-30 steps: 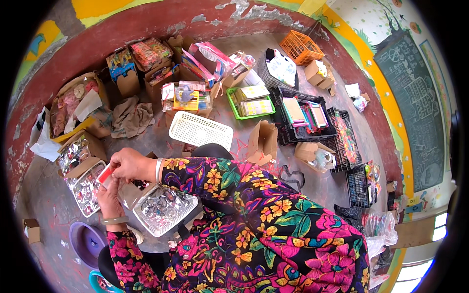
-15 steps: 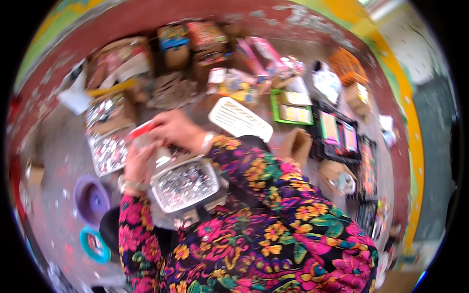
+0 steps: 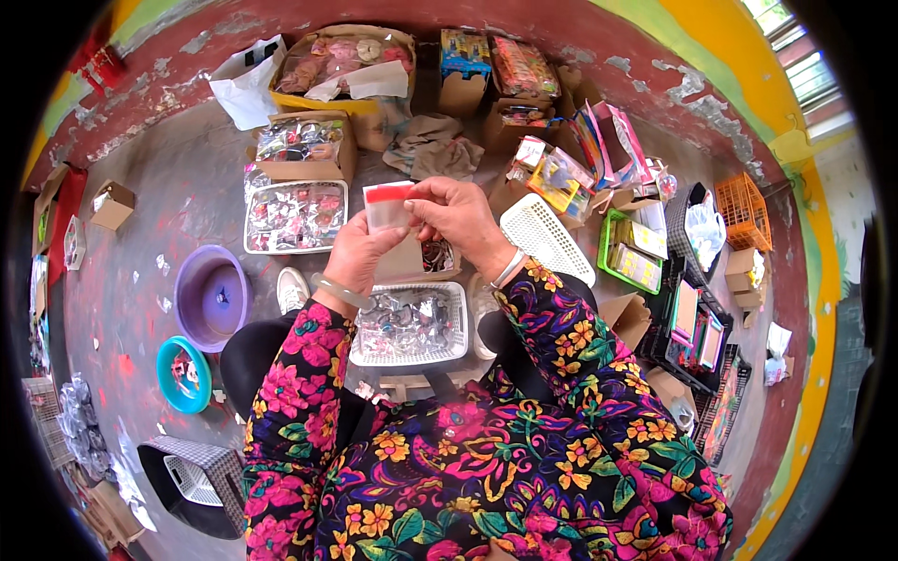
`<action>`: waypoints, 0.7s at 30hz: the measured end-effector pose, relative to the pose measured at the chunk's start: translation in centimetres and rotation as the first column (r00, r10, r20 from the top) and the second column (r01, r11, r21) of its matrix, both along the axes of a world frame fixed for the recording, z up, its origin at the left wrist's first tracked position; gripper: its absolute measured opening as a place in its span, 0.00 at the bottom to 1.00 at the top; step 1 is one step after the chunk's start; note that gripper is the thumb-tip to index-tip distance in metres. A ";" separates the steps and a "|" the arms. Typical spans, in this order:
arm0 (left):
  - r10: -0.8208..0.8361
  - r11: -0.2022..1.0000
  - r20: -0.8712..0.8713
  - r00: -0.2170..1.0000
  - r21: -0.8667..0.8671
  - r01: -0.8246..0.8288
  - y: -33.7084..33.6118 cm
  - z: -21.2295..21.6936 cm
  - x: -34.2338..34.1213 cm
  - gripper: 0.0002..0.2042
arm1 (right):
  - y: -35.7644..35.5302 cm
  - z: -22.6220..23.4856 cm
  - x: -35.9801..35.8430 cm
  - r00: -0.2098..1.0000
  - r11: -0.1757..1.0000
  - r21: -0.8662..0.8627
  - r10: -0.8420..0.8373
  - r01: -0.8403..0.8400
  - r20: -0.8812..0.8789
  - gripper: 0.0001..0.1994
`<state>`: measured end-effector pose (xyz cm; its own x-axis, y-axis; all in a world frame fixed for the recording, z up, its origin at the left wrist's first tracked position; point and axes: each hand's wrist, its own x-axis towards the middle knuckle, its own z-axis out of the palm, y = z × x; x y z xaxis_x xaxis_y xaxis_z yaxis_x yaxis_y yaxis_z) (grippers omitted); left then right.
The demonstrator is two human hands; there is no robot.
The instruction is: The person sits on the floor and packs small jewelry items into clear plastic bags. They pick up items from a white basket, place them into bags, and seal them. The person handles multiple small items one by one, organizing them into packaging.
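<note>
A small clear plastic bag with a red strip along its top (image 3: pixel 385 209) is held up in front of me. My left hand (image 3: pixel 360 251) is closed on its lower part, the thumb lying across the front. At the bag's upper right edge, the fingers of my right hand (image 3: pixel 458 217) pinch near the red strip. Whether anything is inside the bag I cannot tell. Beneath my hands stands a low cardboard box (image 3: pixel 400 262) with small dark pieces, partly hidden. Nearer me, a white plastic basket (image 3: pixel 409 361) holds many small clear packets.
Another white basket (image 3: pixel 249 229) of packets stands at the left, with a purple basin (image 3: pixel 184 309) and a turquoise basin (image 3: pixel 171 388) nearer. To the right lie an upturned white basket (image 3: pixel 547 238), a green crate (image 3: pixel 606 238) and a black crate (image 3: pixel 659 313).
The view has swung left, so the surroundings sit further right. The bag, tilted and blurred before, now stands upright and sharp. Both hands have stayed on it.
</note>
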<state>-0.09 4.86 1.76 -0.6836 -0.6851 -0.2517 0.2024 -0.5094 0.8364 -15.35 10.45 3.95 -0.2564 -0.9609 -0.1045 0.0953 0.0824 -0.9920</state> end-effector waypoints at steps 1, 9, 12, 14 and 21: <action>0.001 1.000 -0.010 1.000 -0.005 -0.001 0.0 -0.2 -0.1 0.17 | 0.0 -0.1 0.0 1.000 1.000 -0.010 -0.010 0.010 0.002 0.05; -0.047 0.998 0.022 0.999 -0.040 0.047 -0.1 -0.7 -0.1 0.19 | -0.2 -0.4 -0.3 0.997 0.998 0.019 -0.065 0.064 0.045 0.07; -0.067 0.997 0.022 0.997 -0.047 0.068 -0.1 -0.9 0.0 0.19 | -0.3 -1.0 -0.4 0.996 0.996 -0.030 -0.082 0.082 0.024 0.07; -0.066 0.997 0.026 0.997 -0.040 0.067 -0.2 -1.1 0.1 0.19 | -0.4 -1.6 -0.6 0.994 0.991 -0.099 -0.092 0.086 -0.062 0.07; -0.094 0.995 0.035 0.995 0.025 0.093 -0.1 -0.7 0.1 0.20 | -0.1 -1.5 -1.1 0.982 0.995 0.040 -0.100 0.095 0.163 0.06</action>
